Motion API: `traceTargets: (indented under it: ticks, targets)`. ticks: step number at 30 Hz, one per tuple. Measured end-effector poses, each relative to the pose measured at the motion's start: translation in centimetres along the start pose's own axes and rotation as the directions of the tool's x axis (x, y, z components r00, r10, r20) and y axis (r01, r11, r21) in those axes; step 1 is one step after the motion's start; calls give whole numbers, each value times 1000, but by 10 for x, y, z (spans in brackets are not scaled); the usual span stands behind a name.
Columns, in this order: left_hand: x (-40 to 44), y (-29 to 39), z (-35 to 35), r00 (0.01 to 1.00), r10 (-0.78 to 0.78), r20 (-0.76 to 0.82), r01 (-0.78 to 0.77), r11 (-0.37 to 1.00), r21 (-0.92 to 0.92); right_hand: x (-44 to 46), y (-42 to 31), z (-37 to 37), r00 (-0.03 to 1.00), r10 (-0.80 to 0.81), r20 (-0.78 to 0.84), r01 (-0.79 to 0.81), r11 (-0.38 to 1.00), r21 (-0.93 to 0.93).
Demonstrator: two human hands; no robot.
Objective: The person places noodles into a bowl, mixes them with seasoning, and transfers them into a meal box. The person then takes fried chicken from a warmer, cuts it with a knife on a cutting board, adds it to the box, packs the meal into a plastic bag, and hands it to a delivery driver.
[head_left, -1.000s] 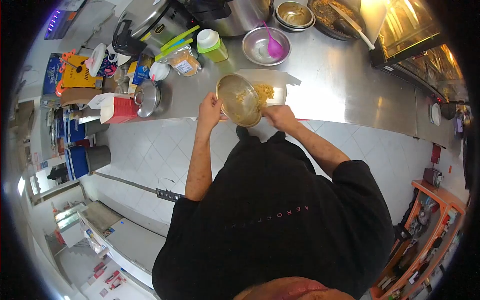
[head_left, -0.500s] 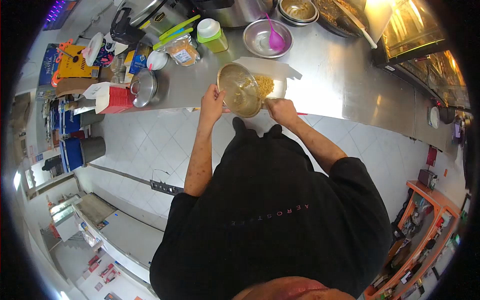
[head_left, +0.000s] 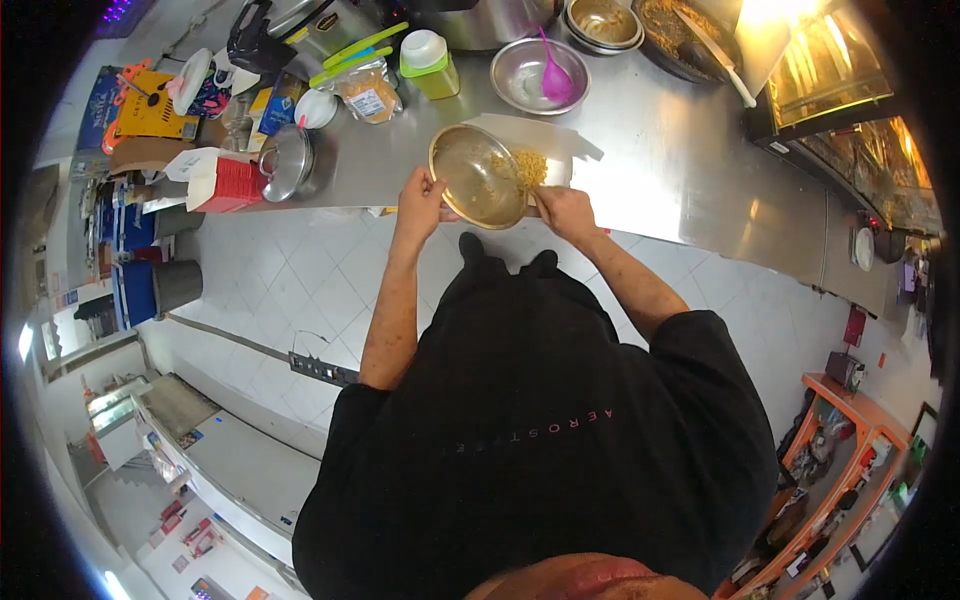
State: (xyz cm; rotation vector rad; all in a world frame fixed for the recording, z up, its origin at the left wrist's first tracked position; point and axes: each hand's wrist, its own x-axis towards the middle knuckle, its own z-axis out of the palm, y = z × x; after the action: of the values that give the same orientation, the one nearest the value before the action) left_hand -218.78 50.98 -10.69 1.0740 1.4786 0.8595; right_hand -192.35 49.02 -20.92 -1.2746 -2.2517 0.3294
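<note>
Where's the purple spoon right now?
Head view: the purple spoon rests in a steel bowl on the counter, just right of the white-lidded jar.

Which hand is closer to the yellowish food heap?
Right. The right hand is just on the near side of the heap; the left hand is farther off, at the left rim of the bowl.

Bright, with 1 white glare on the steel counter (head_left: 705,190); yellow cabinet (head_left: 832,72) glow; edges bowed, black-rimmed.

The right hand (head_left: 567,212) hides most of its utensil (head_left: 538,197). The bowl (head_left: 478,176) covers part of the pale container (head_left: 535,131); the upper edge crops the steel appliance (head_left: 480,28).
</note>
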Motion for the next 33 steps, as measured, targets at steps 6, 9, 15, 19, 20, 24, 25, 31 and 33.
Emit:
traceTargets:
  ticks: [6, 9, 15, 19, 20, 24, 25, 31, 33]
  targets:
    - [-4, -4, 3, 1000, -25, 9, 25, 999, -40, -12, -27, -14, 995, -89, 53, 84, 992, 98]
    - [-13, 3, 8, 999, -26, -28, 24, 999, -42, -12, -6, -2, 993, -27, 114, 32, 998, -47]
    - [-14, -5, 12, 996, -37, -77, 34, 999, -35, -12, -3, -21, 990, -135, 29, 136, 991, -19]
    - [-20, 2, 13, 998, -29, -49, 28, 999, -15, -11, 11, -16, 967, -189, 171, 206, 974, -90]
    - [-23, 5, 12, 998, -39, -46, 38, 999, -21, -5, 15, -15, 962, -187, 200, 216, 967, -134]
    - [-25, -1, 4, 992, -81, -93, 80, 997, -14, 1, 33, -8, 995, -100, 30, 104, 972, -211]
    - [-25, -3, 2, 991, -88, -101, 85, 996, -34, -2, 35, -10, 997, -72, -11, 69, 978, -199]
    - [-28, -3, -6, 988, -102, -119, 95, 993, -64, -18, 6, -12, 980, -194, -51, 194, 981, 6]
    - [-30, 3, -1, 988, -90, -125, 84, 995, -52, -14, -2, -13, 986, -167, -13, 166, 986, -31]
